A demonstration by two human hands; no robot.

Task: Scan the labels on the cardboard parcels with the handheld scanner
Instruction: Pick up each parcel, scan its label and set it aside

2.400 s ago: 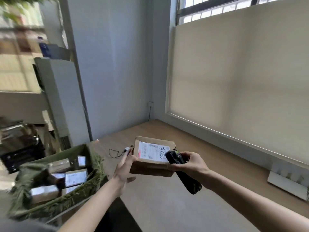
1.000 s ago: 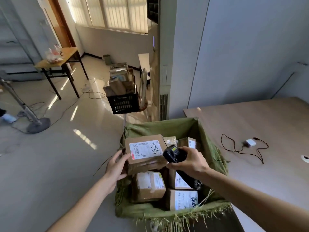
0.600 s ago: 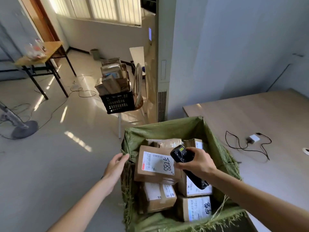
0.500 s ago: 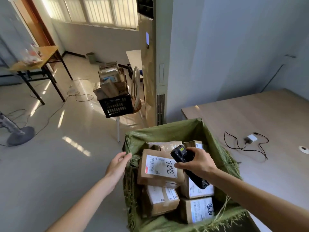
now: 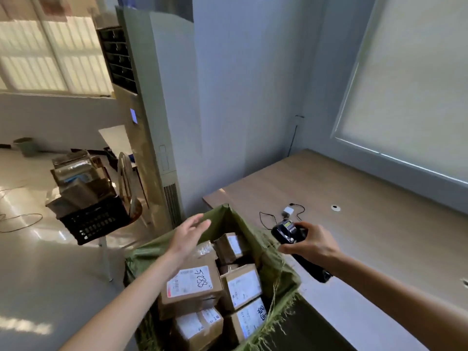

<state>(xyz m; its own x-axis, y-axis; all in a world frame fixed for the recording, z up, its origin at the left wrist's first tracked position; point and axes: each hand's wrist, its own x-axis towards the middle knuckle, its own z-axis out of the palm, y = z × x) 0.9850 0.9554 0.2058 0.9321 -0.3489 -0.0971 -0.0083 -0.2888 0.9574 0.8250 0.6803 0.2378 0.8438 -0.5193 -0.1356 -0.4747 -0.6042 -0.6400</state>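
Since the frame half a second earlier, the left hand (image 5: pixel 188 234) has lifted clear of the parcel marked 5288 (image 5: pixel 191 287), and the right hand (image 5: pixel 310 243) has drawn the scanner (image 5: pixel 287 231) away from over the sack to a spot above the table edge.

Parcel 5288 lies in the green sack (image 5: pixel 276 269), label up, resting on other parcels. Judged from its position, it has been scanned and put down. At least four more boxes (image 5: pixel 241 287) lie beside and beneath it with labels showing; whether any of these has been read cannot be told, so most of the work appears to remain.

Left hand: fingers straight and spread, holding nothing, hovering over the sack's far rim. Right hand: fingers curled round the scanner's grip, its small screen facing up and its head not pointed at any label.

Beyond the sack, a charger with cable (image 5: pixel 287 211) lies on the table (image 5: pixel 379 224). A black crate (image 5: pixel 93 219) of packages sits on a chair to the left.
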